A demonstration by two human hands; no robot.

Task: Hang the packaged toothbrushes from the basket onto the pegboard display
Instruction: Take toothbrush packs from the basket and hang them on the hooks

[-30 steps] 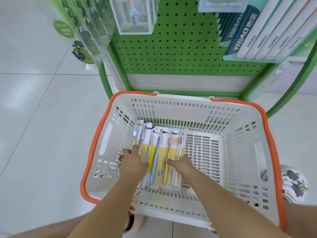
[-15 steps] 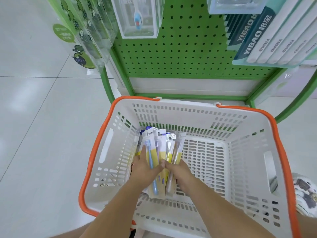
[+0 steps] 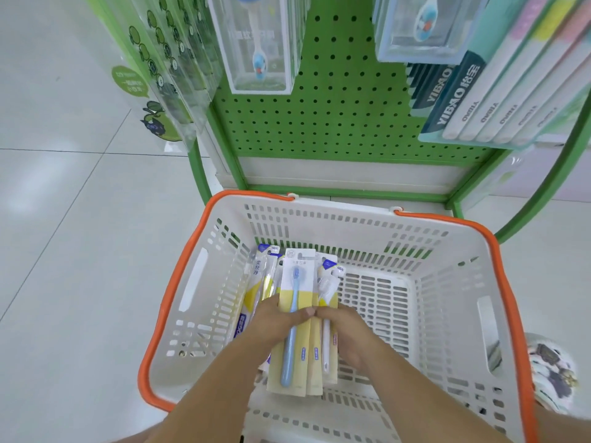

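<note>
A white plastic basket with an orange rim stands on the floor in front of a green pegboard display. Inside it, at the left, a stack of packaged toothbrushes is gathered together, the top pack showing a blue brush on a white and yellow card. My left hand grips the stack from the left, thumb across the top pack. My right hand grips the same stack from the right, fingers curled round its edge. The two hands meet at the middle of the packs. The packs' lower ends stick out below my hands.
Clear toothbrush boxes hang on the pegboard's upper left and upper right. Boxed items with dark and white spines hang at the right. Clear packs hang off the display's left side. A patterned shoe shows right of the basket.
The packs lay spread flat on the basket floor; my hands have pushed them together into one stack and lifted it. The view has tilted up toward the pegboard.
</note>
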